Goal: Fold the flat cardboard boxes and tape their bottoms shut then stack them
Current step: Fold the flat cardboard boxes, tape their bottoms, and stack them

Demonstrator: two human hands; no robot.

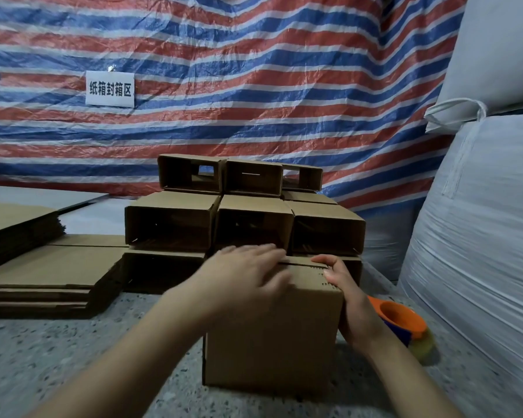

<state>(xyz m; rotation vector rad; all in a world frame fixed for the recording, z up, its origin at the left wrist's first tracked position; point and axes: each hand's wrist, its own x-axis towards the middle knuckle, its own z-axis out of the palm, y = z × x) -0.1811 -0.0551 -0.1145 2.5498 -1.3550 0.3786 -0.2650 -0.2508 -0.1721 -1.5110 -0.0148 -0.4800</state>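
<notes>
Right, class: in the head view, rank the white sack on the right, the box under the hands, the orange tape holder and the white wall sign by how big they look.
1. White sack
2. Box, though it sits nearest the camera
3. and 4. Tape holder and wall sign look alike; no ranking.

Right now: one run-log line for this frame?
stage: flaps closing | box: upright on floor | left hand: flat on top, blurred | right hand: gripping right edge | tape dispenser: floor, untouched
</notes>
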